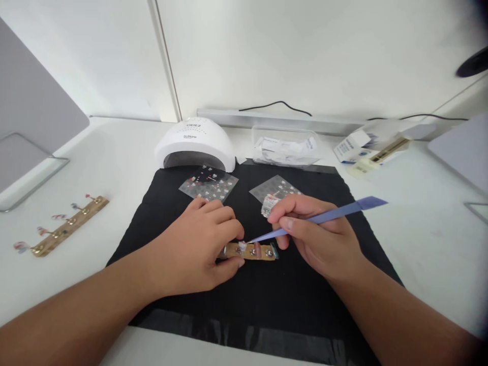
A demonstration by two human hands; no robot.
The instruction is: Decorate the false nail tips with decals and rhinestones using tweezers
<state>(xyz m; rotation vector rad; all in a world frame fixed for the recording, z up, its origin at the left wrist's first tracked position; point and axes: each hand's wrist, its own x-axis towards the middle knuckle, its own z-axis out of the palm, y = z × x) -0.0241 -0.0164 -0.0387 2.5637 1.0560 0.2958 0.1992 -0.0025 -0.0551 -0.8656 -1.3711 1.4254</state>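
From where I watch, far out at nine o'clock on the white table (114,152) lies a second brass nail-tip holder (68,225) carrying painted tips, untouched and well apart from the work. Moving in, my left hand (198,244) is curled nearly closed, thumb and fingers pinching the left end of the brass nail-tip holder (254,251) and pinning it to the black mat (244,305). That holder sits at the mat's middle, its long axis running nine to three o'clock, so it reaches from the left hand's fingertips toward the right hand; the left hand is on it, the right is just beside its three o'clock end. It looks like a short gold strip with metal studs and small nail tips standing on it, one pale at the left, one pinkish further along. My right hand (316,234) is closed in a pen grip around a blue-violet flat-ended stick (328,216), whose shaft slants from two o'clock down to eight, its point meeting the pale tip near the holder's left end. At twelve o'clock sit two sticker sheets (209,184), and behind them a white nail-curing lamp (195,143).
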